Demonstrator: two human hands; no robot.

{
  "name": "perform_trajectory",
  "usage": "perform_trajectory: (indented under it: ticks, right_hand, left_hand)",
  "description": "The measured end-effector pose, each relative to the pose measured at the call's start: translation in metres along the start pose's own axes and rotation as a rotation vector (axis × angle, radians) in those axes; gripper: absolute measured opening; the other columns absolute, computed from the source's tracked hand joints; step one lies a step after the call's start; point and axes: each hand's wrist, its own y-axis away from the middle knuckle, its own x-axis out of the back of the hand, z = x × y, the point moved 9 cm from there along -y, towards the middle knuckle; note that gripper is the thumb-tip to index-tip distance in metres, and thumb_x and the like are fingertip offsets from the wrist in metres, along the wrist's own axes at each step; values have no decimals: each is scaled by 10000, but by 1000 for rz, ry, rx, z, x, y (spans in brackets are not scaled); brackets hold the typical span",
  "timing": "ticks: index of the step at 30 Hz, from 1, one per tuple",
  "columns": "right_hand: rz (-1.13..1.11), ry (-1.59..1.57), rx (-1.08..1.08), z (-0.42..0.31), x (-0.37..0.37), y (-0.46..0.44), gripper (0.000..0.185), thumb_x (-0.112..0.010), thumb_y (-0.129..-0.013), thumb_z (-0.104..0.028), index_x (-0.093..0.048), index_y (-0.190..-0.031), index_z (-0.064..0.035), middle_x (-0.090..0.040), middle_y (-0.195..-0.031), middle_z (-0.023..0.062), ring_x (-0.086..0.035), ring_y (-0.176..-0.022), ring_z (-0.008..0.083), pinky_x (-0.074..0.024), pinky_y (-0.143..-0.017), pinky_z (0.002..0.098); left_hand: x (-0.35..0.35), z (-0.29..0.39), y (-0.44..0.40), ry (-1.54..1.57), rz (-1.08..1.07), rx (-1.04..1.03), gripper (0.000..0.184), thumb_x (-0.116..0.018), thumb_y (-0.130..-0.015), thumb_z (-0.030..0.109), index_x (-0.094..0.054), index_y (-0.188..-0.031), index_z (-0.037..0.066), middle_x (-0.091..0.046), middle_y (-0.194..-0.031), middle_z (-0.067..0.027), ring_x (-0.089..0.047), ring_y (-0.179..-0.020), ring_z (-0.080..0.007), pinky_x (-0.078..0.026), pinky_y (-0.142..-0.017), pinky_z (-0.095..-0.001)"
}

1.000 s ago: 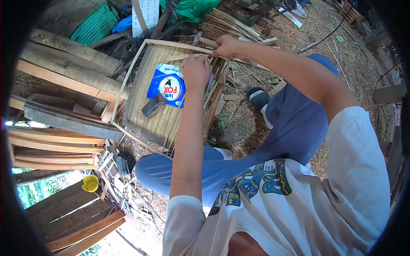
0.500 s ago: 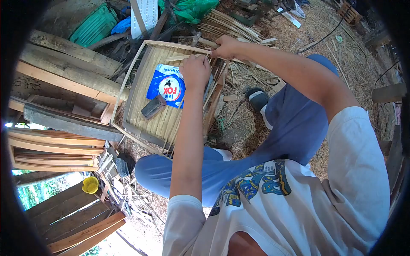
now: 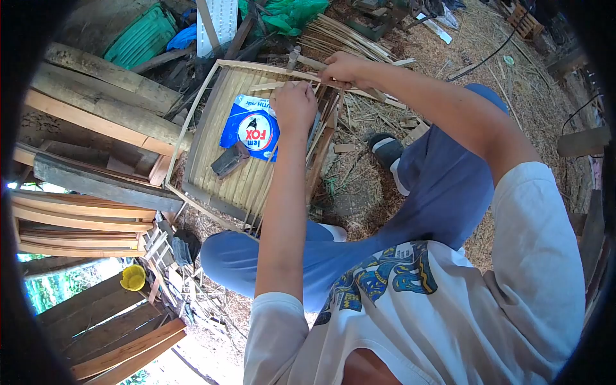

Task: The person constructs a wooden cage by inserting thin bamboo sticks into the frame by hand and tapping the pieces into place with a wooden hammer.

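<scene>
My left hand [image 3: 294, 108] is closed at the upper right corner of a slatted wooden panel [image 3: 215, 128]; its fingertips are mostly hidden. A thin wooden strip [image 3: 262, 87] runs under it. Just to the right, my right hand [image 3: 344, 69] is closed around the handle of a hammer [image 3: 292, 58], whose head points left beyond the panel's edge. A light, curved wooden frame [image 3: 208, 83] borders the panel. On the slats lie a blue and white glue packet [image 3: 258, 131] marked "FOX" and a dark block [image 3: 230, 160], close to my left forearm.
Thin wooden sticks [image 3: 346, 38] are heaped behind my hands. Thick beams [image 3: 109, 96] and curved timber pieces [image 3: 83, 215] are stacked at left. A yellow bowl [image 3: 133, 278] stands lower left, a green crate [image 3: 142, 38] upper left. Shavings cover the ground.
My right hand has lifted and turned slightly, and the hammer head has shifted a little up and left. My left hand stays almost in place.
</scene>
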Motion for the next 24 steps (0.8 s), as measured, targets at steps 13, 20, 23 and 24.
perform_trajectory:
  ticks: [13,20,23,24]
  right_hand:
    - [67,3,-68,8,5,-7,219,-703,-793,-98,-717,-999,-24,-544,-713,18,-442,-540,117,-344,-454,315]
    - [56,-6,-55,8,4,-7,175,-703,-801,-102,-719,-953,-17,-532,-659,21,-453,-507,122,-342,-441,323]
    - [55,-36,-66,5,4,-1,168,-707,-801,-102,-718,-948,-22,-527,-633,13,-462,-495,117,-340,-434,319]
    - [52,-48,-71,7,4,-1,165,-709,-801,-103,-717,-946,-24,-525,-625,9,-464,-491,115,-339,-432,316]
  left_hand:
    - [53,29,26,136,137,-310,243,-752,-828,235,-648,-993,89,-601,-994,-121,-568,-944,-332,-432,-811,-468]
    - [66,42,48,24,182,-282,236,-784,-776,215,-683,-960,109,-583,-1127,-99,-529,-1101,-311,-394,-888,-462]
    - [69,50,57,-41,215,-306,248,-778,-784,206,-686,-995,113,-582,-1174,-99,-516,-1150,-309,-380,-907,-469]
    - [68,50,60,-59,228,-308,247,-774,-789,203,-687,-1003,115,-582,-1186,-99,-516,-1157,-307,-378,-907,-469]
